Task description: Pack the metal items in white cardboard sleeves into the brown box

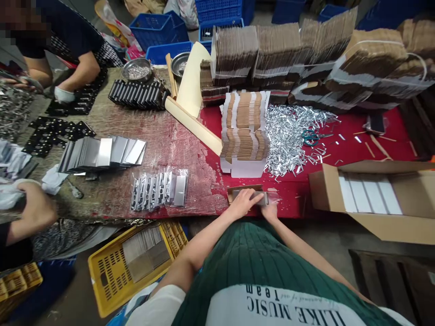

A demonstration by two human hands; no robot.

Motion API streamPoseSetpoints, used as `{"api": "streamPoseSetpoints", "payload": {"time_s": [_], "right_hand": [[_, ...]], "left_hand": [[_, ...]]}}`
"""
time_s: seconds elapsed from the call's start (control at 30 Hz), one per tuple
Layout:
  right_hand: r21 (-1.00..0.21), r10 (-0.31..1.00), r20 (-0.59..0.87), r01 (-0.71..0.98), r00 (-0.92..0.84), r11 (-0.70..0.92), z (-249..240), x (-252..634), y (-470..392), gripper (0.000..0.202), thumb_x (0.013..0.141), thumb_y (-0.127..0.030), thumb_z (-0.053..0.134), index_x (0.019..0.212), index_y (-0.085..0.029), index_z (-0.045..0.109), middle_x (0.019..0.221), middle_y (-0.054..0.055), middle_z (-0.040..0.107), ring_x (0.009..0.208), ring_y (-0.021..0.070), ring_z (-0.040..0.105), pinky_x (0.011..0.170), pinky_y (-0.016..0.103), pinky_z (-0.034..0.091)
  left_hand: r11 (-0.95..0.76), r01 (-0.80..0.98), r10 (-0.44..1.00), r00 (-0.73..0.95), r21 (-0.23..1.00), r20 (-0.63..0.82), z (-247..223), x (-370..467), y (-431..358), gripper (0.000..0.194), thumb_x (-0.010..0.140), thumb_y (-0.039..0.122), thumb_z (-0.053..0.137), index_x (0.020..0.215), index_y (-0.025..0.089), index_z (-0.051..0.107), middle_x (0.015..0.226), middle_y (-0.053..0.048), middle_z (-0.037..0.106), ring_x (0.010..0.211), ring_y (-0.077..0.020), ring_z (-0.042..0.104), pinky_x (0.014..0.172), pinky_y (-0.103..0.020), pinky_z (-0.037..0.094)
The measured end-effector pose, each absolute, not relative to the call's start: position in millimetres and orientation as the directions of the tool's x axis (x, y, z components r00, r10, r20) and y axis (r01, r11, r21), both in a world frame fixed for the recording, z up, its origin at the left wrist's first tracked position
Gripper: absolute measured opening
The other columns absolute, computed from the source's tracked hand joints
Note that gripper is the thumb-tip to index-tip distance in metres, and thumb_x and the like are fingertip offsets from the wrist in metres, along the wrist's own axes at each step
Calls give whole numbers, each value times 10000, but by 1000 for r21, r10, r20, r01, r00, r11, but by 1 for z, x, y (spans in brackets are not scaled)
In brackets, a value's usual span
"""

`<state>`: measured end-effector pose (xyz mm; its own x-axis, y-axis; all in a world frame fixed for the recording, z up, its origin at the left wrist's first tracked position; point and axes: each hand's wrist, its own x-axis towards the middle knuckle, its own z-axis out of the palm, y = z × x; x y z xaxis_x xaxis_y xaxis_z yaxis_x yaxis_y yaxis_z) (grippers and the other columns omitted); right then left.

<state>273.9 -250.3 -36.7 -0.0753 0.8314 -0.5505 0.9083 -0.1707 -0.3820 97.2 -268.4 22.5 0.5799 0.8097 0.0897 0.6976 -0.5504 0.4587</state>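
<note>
At the table's front edge, my left hand (244,203) lies over a flat grey metal piece (261,199), its fingers closed around the near part. Clear plastic (273,198) shows at the piece's right end. My right hand (269,212) grips that end from below, with its fingers partly hidden. Under and behind my left hand is a small brown cardboard box (234,193); how far the metal piece sits inside it I cannot tell. To the left lies a row of bagged metal parts (159,190).
Folded cartons (244,136) stand behind my hands, beside a heap of small shiny metal pieces (288,136) and scissors (311,136). An open carton (360,224) with white boxes is at right. Co-workers' hands (79,74) are at left; a yellow crate (105,267) is below.
</note>
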Motion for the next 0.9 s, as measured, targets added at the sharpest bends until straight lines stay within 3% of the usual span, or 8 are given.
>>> {"api": "streamPoseSetpoints", "payload": {"time_s": [0.1,0.2,0.33,0.4,0.5,0.6,0.73,0.9], "right_hand": [[-495,849,-529,813,-4,-305,-38,286,-256,398,868,-332,364,1199,-210,547,983,108,665,955,253,616,841,396,459],[-772,858,-512,459,-40,-440,-32,289,-239,438,864,-457,366,1190,-206,517,977,80,662,886,219,624,797,369,494],[-744,698,-659,374,-279,-553,-18,279,-204,642,889,-611,144,1178,-151,486,892,128,663,763,212,633,723,371,506],[-680,632,-695,600,-344,-422,-14,275,-196,622,865,-647,251,1130,-156,526,941,145,655,845,240,619,780,402,478],[-419,694,-604,897,-393,143,-15,272,-202,617,766,-595,545,1219,-180,494,1156,180,573,1061,321,523,890,489,381],[-103,721,-413,816,-556,570,-24,268,-220,685,759,-512,608,1308,-154,409,1255,210,489,1148,340,429,944,512,302],[-123,721,-300,774,-625,621,-33,266,-227,601,837,-490,515,1264,-75,436,1179,223,519,1100,329,423,945,469,294],[-307,548,-346,644,-762,701,-37,282,-215,683,841,-568,453,1292,-56,422,1187,218,521,1086,322,430,970,447,273]], "left_hand": [[-328,803,920,391,498,-25,4,83,-274,360,832,101,446,1176,183,510,1173,-137,542,1105,-230,504,945,-439,410],[146,757,983,-37,637,-181,-3,56,-271,250,884,209,422,1113,161,510,947,-115,623,928,-197,600,844,-381,479],[508,625,812,-118,593,-572,-2,40,-249,208,879,285,471,1030,149,518,737,-48,636,686,-148,642,684,-295,521],[489,676,792,-79,552,-605,-3,40,-244,223,810,277,581,992,151,555,812,-71,654,786,-187,650,748,-336,517],[396,761,823,-47,513,-566,-7,47,-256,408,701,254,697,1086,186,580,1127,-132,599,1121,-292,526,967,-466,391],[66,919,896,117,388,-429,-12,57,-276,691,714,340,692,1336,224,415,1345,-154,437,1269,-329,349,1057,-549,221],[-135,976,930,185,173,-319,-20,66,-285,738,790,437,594,1416,192,289,1283,-174,463,1211,-324,373,1018,-541,266],[-240,943,912,299,229,-279,-24,62,-283,714,802,457,566,1412,196,300,1225,-173,492,1159,-312,416,992,-522,292]]}}
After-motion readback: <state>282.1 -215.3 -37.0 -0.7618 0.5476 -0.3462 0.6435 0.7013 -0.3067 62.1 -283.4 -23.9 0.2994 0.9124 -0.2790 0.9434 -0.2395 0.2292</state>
